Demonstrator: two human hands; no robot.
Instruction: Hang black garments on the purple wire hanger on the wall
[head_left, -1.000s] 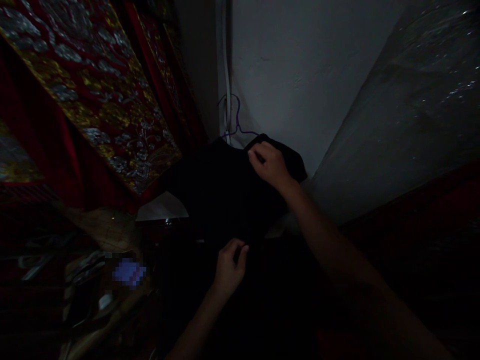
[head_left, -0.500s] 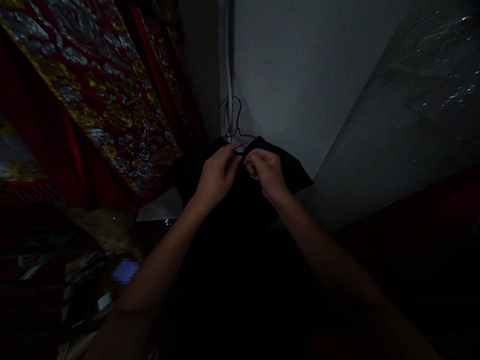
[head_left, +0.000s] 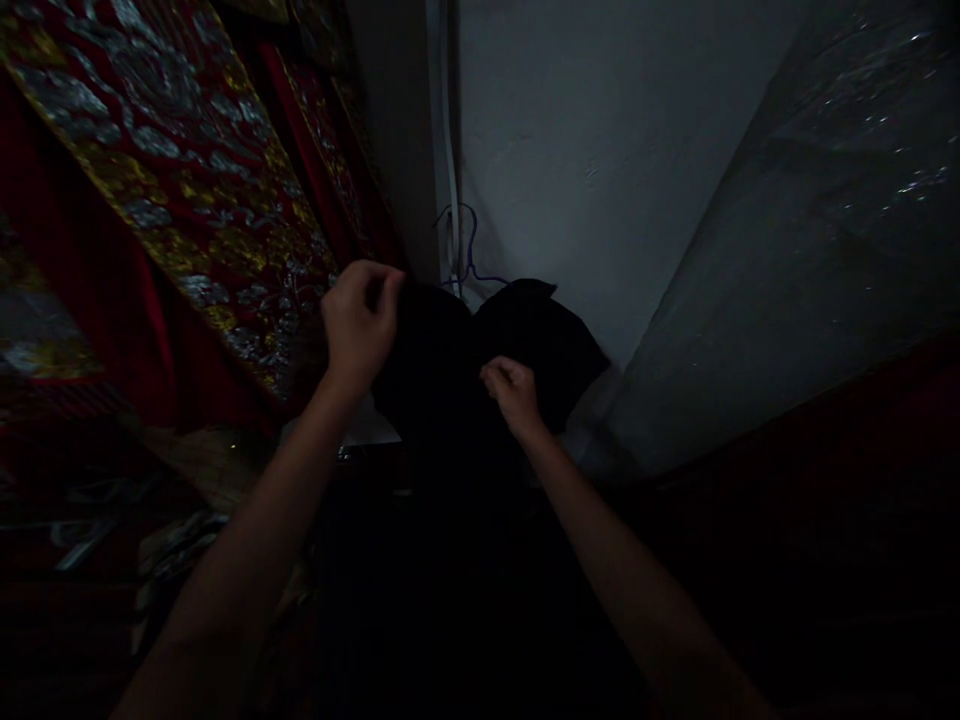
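Note:
A black short-sleeved shirt (head_left: 559, 345) hangs on a thin blue-purple hanger (head_left: 472, 262) against the wall. At the shirt's left shoulder, my left hand (head_left: 360, 320) is closed in a pinch on its dark cloth. My right hand (head_left: 511, 392) is curled closed against the shirt's front, below the collar, with its fingertips pinched on the fabric. Details of the shirt front are lost in the darkness.
Red cloth embroidered in gold and silver (head_left: 187, 170) hangs at the left. A pale strap or cable (head_left: 452, 120) runs down the grey wall (head_left: 600, 130) to the hanger. Clear plastic sheeting (head_left: 840, 200) covers the right side. Dim clutter lies at lower left.
My hands were together at the collar and have moved apart. The left went out to the left, to the shoulder; the right dropped lower on the shirt front. The collar's right side now sticks up.

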